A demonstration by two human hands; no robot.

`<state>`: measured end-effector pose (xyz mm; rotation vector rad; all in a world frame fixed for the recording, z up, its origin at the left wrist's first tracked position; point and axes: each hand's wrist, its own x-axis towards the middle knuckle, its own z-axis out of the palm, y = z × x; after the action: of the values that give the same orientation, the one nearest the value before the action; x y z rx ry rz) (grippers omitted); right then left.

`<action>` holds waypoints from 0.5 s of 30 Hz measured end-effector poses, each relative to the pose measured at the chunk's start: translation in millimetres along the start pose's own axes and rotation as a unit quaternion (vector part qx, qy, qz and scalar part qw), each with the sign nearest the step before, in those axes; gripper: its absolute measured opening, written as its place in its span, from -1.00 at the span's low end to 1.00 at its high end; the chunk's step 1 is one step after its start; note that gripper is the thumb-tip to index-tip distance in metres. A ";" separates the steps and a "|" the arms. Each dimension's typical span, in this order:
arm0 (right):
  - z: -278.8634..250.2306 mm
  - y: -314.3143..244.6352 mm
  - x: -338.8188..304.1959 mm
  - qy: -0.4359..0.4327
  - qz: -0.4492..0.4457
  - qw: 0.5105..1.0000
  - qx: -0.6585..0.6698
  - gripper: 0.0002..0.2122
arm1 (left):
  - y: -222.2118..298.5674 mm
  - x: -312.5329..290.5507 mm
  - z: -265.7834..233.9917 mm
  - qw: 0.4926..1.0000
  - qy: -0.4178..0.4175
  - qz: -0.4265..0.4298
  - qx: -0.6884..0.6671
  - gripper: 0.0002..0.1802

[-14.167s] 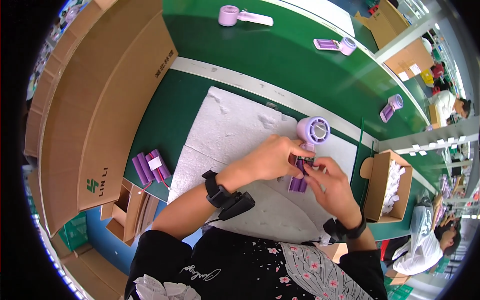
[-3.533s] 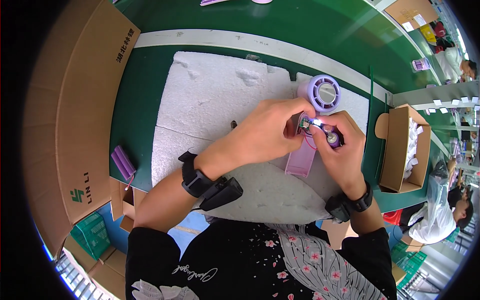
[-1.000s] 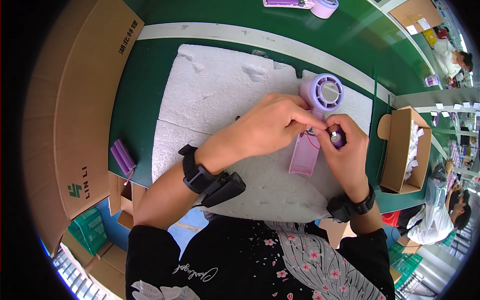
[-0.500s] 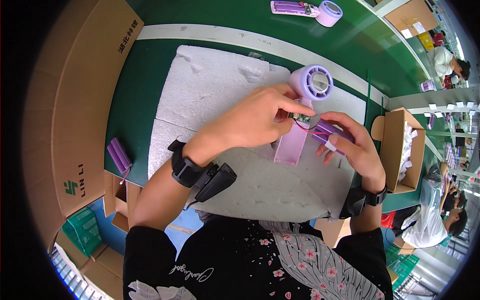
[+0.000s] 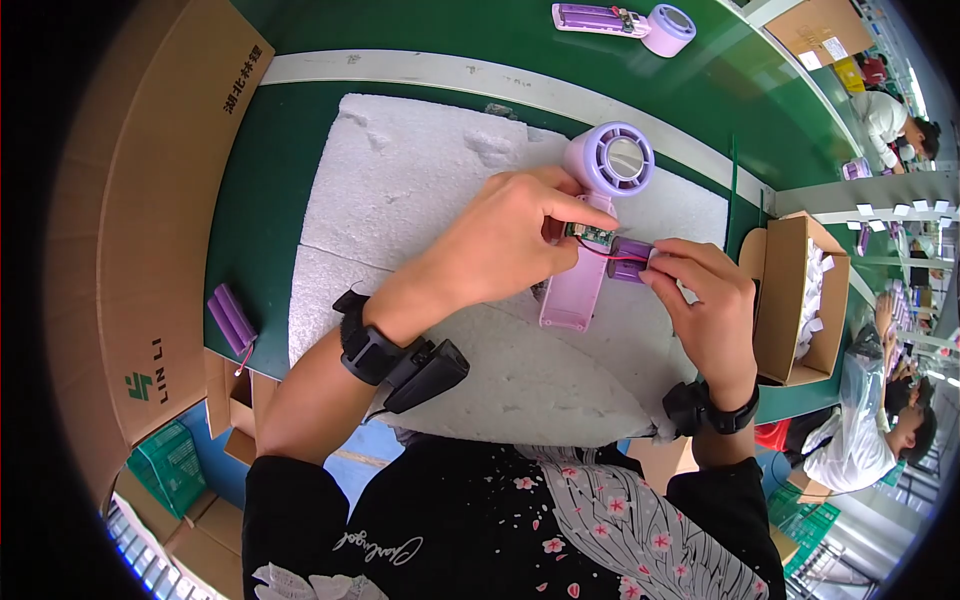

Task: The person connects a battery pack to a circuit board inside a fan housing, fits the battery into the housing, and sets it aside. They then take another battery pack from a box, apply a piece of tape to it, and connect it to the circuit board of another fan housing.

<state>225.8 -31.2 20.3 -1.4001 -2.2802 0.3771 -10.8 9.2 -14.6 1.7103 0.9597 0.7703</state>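
A lilac handheld fan (image 5: 576, 165) lies on the foam pad, its round grille facing up and its pink open handle (image 5: 570, 295) pointing toward me. My left hand (image 5: 510, 230) grips it near the neck, thumb and index finger at a small green circuit board (image 5: 597, 236). Red and black wires run from the board to a purple battery pack (image 5: 629, 262). Fingertips of my right hand (image 5: 708, 295) pinch the pack's right end, just to the right of the handle. The handle's lower part shows as a bare hollow shell.
White foam (image 5: 400, 200) covers the green bench. Another battery pack (image 5: 232, 318) lies at left, beside a tall cardboard box (image 5: 150, 230). A second opened fan (image 5: 668, 30) sits at the far side. An open carton (image 5: 785, 300) with white pieces stands at right. Other people work farther right.
My right hand has moved left, bringing the battery pack against the handle's side and turning it. Its spread fingers have closed to a pinch. The fan has shifted slightly left in the view.
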 end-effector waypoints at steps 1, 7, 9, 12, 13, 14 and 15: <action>-0.2 -1.4 0.1 0.003 -0.009 1.000 -0.010 -0.89 | -0.4 -0.4 0.4 1.000 0.005 0.001 0.000 -0.55; -0.8 -9.4 -0.9 0.003 -0.047 0.996 -0.070 -0.87 | 1.2 -0.6 -1.1 1.000 -0.003 -0.007 -0.007 -0.54; 1.9 -10.5 -0.6 0.008 -0.050 0.996 -0.077 -0.88 | 0.6 -0.5 -0.8 1.000 -0.001 -0.004 -0.012 -0.54; 3.7 -9.2 -0.5 0.017 -0.054 0.994 -0.092 -0.90 | 0.0 -0.5 -0.5 1.000 -0.002 -0.004 -0.015 -0.54; 2.2 -7.1 -0.6 0.010 -0.034 0.996 -0.083 -0.89 | -0.1 -0.5 -0.4 1.000 -0.002 -0.007 -0.015 -0.54; 0.7 -4.7 -0.4 0.002 -0.015 0.997 -0.074 -0.88 | -0.2 -0.7 -0.3 1.000 -0.002 -0.010 -0.014 -0.54; -0.7 -3.1 -0.3 -0.006 0.004 0.998 -0.065 -0.87 | -0.6 -0.8 0.0 1.000 0.000 -0.010 -0.014 -0.54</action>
<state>223.8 -32.9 22.2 -1.4728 -2.3471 0.2447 -11.4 8.6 -15.2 1.6744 0.9595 0.7669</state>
